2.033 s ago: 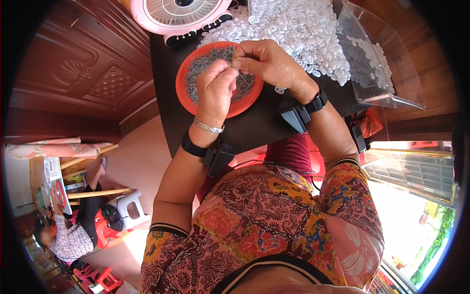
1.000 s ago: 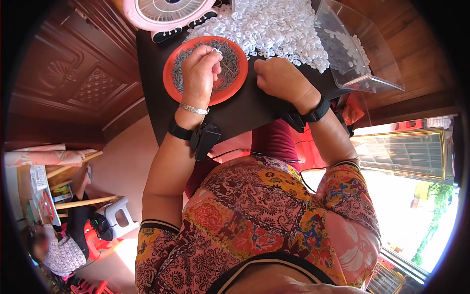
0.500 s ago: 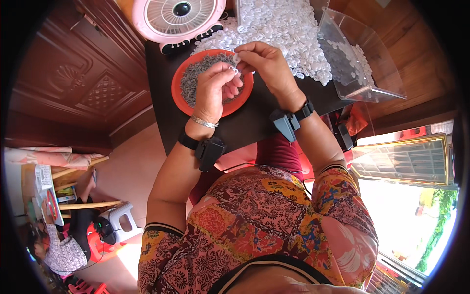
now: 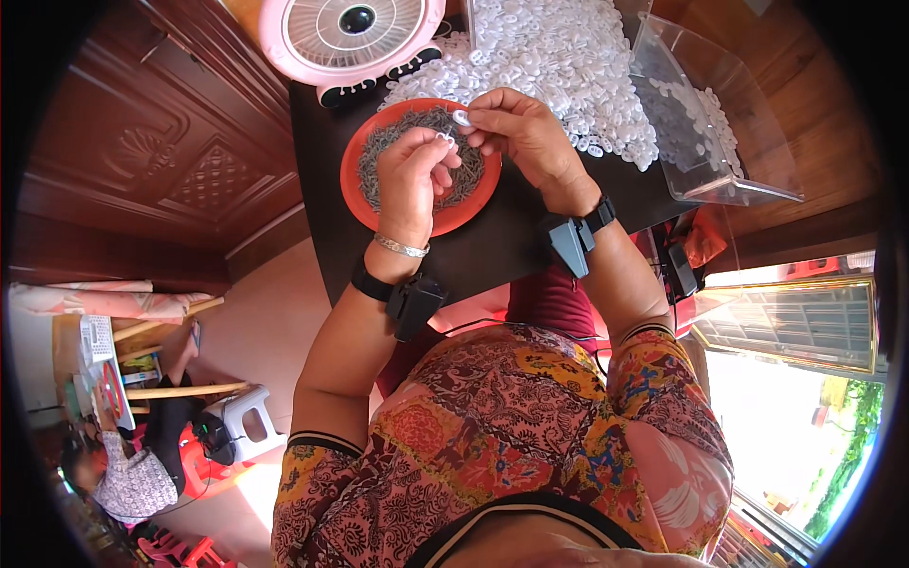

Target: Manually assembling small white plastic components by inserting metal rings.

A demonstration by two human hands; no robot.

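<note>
Above an orange bowl (image 4: 352, 196), both my hands work close together. My left hand (image 4: 409, 180) pinches a small white plastic piece (image 4: 445, 138) between thumb and forefinger, its other fingers curled. A small oval white plastic piece (image 4: 461, 117) sits in the fingertips of my right hand (image 4: 530, 137), just beyond the left one and a little apart from it. Many thin grey nail-like pieces (image 4: 379, 163) fill the bowl, partly hidden under my left hand. Behind my right hand spreads a large heap of similar white plastic pieces (image 4: 554, 62).
A pink fan (image 4: 355, 38) stands at the far left of the dark table (image 4: 492, 248). At the right, a clear plastic bin (image 4: 757, 189) holds more white pieces. Another person (image 4: 137, 483) is at the lower left, near a grey stool (image 4: 248, 426).
My hands have drawn slightly apart, the right one moving right with its white piece. The left keeps its pinch. The whole view has shifted a little.
</note>
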